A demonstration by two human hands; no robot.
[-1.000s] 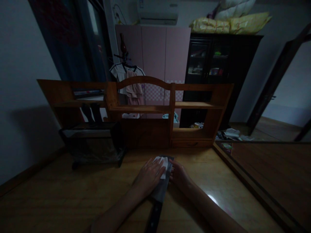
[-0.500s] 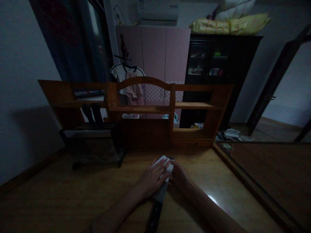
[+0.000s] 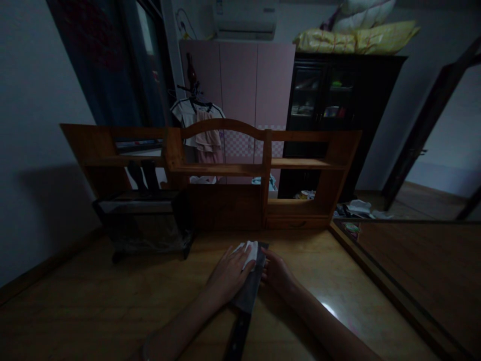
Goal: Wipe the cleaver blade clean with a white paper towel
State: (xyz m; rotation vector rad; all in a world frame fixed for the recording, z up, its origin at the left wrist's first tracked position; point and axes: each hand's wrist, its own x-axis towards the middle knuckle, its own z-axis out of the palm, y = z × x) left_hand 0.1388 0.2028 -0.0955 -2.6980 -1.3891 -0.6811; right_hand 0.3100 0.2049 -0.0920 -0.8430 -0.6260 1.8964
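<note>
A cleaver [image 3: 248, 297] with a broad grey blade and a black riveted handle lies over the wooden tabletop, its handle toward me. My left hand [image 3: 228, 275] presses a folded white tissue [image 3: 251, 253] onto the far part of the blade, fingers laid over it. On the other side, my right hand [image 3: 278, 272] grips the blade's right edge near the far end, its fingers curled and partly hidden. The handle is free of both hands.
A knife block [image 3: 146, 228] holding black-handled tools stands on the tabletop [image 3: 93, 311] at left. Behind it rises a wooden shelf unit [image 3: 221, 170] with a small drawer. A raised wooden edge [image 3: 372, 271] borders the table at right.
My left hand and the tissue have shifted left across the blade, uncovering more of its right side. My right hand stays at the blade's edge.
</note>
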